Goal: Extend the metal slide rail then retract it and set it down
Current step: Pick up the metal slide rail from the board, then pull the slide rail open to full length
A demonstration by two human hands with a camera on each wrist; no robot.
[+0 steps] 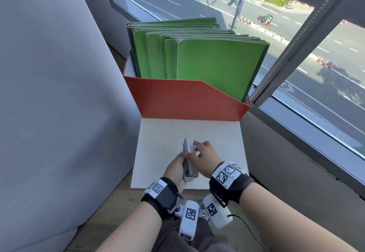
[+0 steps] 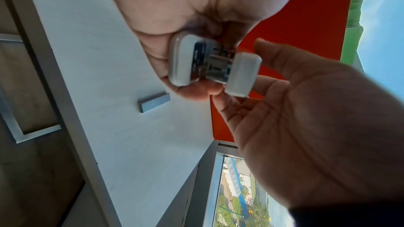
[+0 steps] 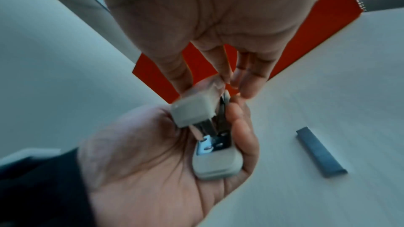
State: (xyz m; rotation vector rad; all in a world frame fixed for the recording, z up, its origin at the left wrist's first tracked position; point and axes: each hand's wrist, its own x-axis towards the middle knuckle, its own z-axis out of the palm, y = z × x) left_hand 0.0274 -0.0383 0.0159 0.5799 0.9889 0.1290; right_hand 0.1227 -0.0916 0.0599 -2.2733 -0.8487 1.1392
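A small white stapler [image 1: 189, 156] with a metal slide rail [image 3: 211, 131] inside is held above a white board [image 1: 217, 133]. My left hand [image 1: 176, 168] grips its white base [image 3: 216, 163] from below, fingers curled round it. My right hand [image 1: 200, 151] pinches the far end of the white top part [image 3: 193, 110] between thumb and fingertips. In the left wrist view the top part [image 2: 243, 73] stands splayed away from the base [image 2: 181, 61], with the metal rail [image 2: 215, 66] bare between them. How far the rail is out I cannot tell.
A grey strip of staples [image 3: 321, 153] lies loose on the white board to the right of the hands. A red box [image 1: 187, 99] full of green folders [image 1: 213, 60] stands at the board's far edge. A grey padded wall is left, a window ledge right.
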